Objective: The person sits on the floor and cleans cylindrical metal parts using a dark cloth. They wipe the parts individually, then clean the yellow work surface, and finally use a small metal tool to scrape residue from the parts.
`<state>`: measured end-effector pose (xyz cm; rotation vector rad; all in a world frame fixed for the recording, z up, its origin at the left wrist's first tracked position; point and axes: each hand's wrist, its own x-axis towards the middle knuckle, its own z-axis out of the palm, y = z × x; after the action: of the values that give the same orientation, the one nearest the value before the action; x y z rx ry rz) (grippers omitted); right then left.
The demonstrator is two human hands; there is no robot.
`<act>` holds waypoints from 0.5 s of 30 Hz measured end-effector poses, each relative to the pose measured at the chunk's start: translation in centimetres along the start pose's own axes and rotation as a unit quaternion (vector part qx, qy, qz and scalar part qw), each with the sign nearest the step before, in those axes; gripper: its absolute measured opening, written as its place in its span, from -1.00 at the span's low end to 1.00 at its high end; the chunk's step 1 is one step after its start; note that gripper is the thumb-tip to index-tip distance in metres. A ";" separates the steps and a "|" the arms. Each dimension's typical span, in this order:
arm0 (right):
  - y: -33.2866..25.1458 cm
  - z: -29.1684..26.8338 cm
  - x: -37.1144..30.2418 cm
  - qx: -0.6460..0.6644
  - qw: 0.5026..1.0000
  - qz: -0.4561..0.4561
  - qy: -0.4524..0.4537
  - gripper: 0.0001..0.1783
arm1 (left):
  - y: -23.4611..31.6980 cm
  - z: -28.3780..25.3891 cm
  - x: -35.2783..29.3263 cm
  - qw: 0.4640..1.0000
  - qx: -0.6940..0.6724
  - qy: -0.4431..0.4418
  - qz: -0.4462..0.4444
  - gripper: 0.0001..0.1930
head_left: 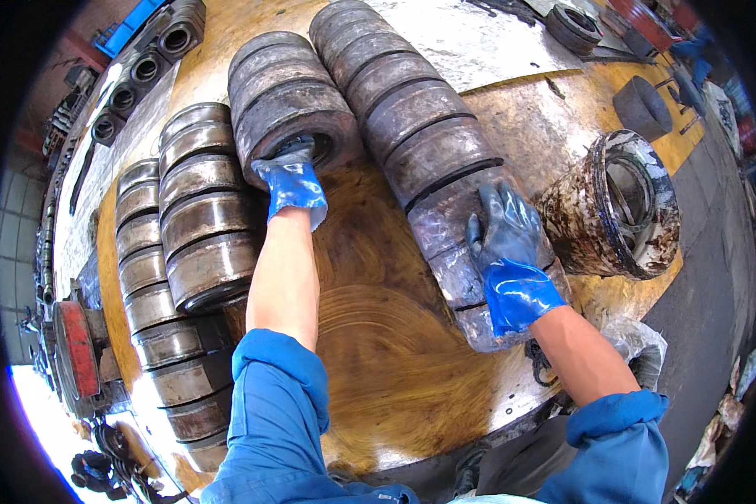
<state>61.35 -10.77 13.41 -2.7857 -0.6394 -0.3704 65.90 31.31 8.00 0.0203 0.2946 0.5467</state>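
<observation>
My left hand (292, 175), in a blue rubber glove with a dark grey palm area, reaches into the bore of the thick metal ring (332, 126) at the near end of a row of rings lying on their sides. Its fingers hook over the ring's lower rim and are partly hidden inside. Gloved the same way, my right hand (512, 239) rests with fingers spread on the near part of a longer row of greasy, dark metal rings (445, 155). Those rings lie edge to edge, slanting toward me.
Two more rows of shiny metal rings (214, 218) lie at left on the oily yellow-brown tabletop (378, 336). A grease-smeared bucket (575, 210) lies on its side at right. Beyond it stands a dark metal cylinder (643, 109). Several hollow metal parts (147, 69) line the far left.
</observation>
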 end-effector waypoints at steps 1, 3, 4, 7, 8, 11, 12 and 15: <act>0.2 0.1 -0.1 -0.006 1.000 0.003 -0.013 -0.40 | -0.3 0.0 0.3 1.000 0.003 0.001 -0.003 -0.22; 0.3 0.2 0.0 -0.005 1.000 0.000 -0.009 -0.40 | -0.5 0.0 0.7 1.000 0.003 -0.002 -0.007 -0.23; 0.3 0.3 0.0 -0.004 1.000 -0.001 -0.007 -0.40 | -0.6 0.1 0.9 1.000 0.002 -0.003 -0.009 -0.24; 0.0 0.3 0.6 0.010 1.000 0.000 -0.013 -0.39 | 0.0 0.5 1.0 1.000 0.013 -0.009 -0.010 -0.25; 0.0 0.1 0.7 0.024 1.000 0.004 -0.018 -0.39 | -0.1 0.6 1.0 1.000 0.011 -0.010 -0.014 -0.26; 0.4 1.0 0.7 0.002 1.000 0.001 0.008 -0.39 | -0.8 0.2 0.3 1.000 0.022 -0.003 -0.018 -0.28; 0.4 1.0 0.7 -0.001 1.000 0.001 0.011 -0.38 | -0.5 0.1 -0.1 0.999 0.029 -0.002 -0.019 -0.28; 0.4 0.7 0.5 -0.004 1.000 0.009 -0.004 -0.37 | -0.6 0.4 0.1 0.999 0.036 -0.005 -0.023 -0.30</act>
<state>62.04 -10.74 12.86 -2.8003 -0.6147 -0.3606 66.35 30.87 8.28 0.0866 0.3053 0.4906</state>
